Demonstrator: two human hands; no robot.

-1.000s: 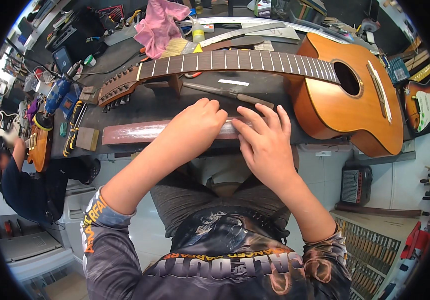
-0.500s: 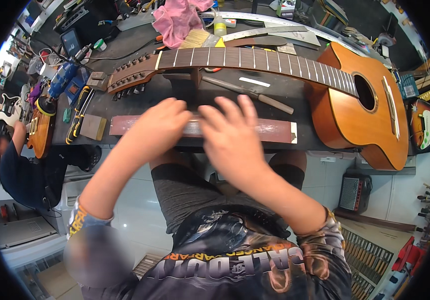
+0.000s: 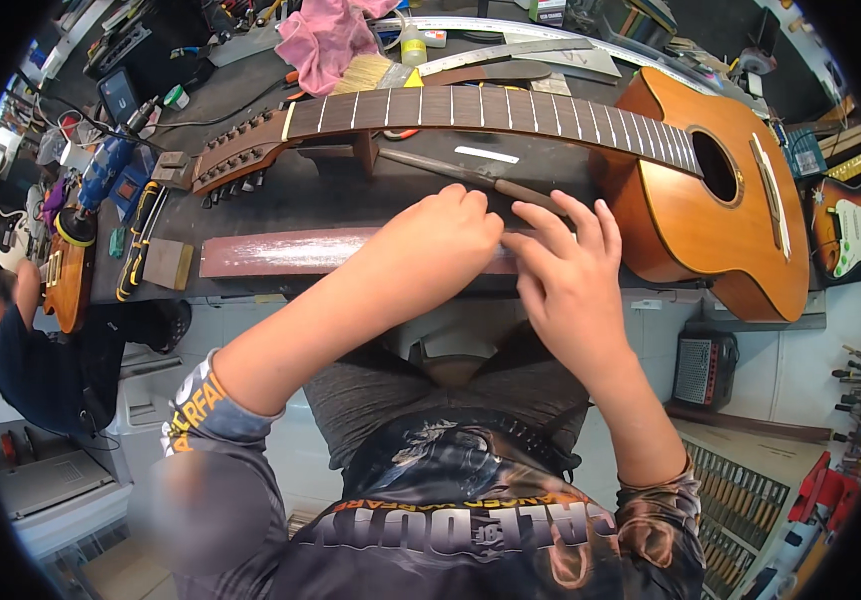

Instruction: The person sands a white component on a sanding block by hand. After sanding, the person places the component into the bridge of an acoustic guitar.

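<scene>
My left hand (image 3: 450,235) is closed above the right part of a reddish-brown sandpaper strip (image 3: 285,252) lying along the bench's near edge. Whatever its fingers pinch is hidden. My right hand (image 3: 572,265) is beside it, fingers spread, its index fingertip close to the left hand's fingers. White dust streaks the strip, and my left forearm covers part of it. Beyond my hands lies an acoustic guitar (image 3: 660,205), its neck resting on a support (image 3: 353,152). A file with a wooden handle (image 3: 440,163) and a small white strip (image 3: 487,155) lie in front of the neck.
To the left are a wooden block (image 3: 167,264), yellow-black screwdrivers (image 3: 140,245) and a blue power polisher (image 3: 113,168). A brush (image 3: 363,76), a pink cloth (image 3: 322,45) and metal rulers (image 3: 510,52) lie behind the neck. Another person (image 3: 45,345) sits at far left.
Both hands have shifted right along the sandpaper strip, uncovering its white-dusted left part. My right hand has turned more upright with its fingers spread. The whole view has shifted slightly.
</scene>
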